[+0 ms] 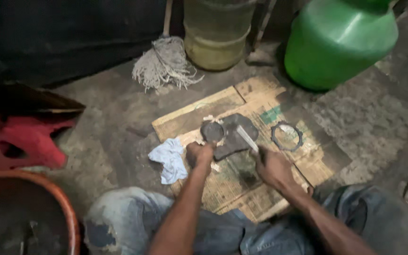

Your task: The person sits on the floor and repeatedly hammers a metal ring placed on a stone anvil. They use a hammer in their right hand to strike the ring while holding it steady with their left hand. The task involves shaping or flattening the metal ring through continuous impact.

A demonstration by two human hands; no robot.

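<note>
My left hand [200, 154] grips a dark round metal part [212, 131] at its near edge, holding it over a flattened cardboard sheet [204, 111] on the floor. My right hand [272, 166] holds a thin flat pale tool [247, 138], its tip resting on a dark irregular flat piece [234, 141] beside the round part. A dark ring-shaped gasket [286, 136] lies on the cardboard to the right, apart from both hands.
A pale blue rag [170, 159] lies left of the cardboard. A mop head [165, 63], a yellowish container [216, 33] and a green jug [338, 42] stand behind. A red stool [22, 137] and brown basin [67, 212] sit at left. My jeans-clad knees fill the foreground.
</note>
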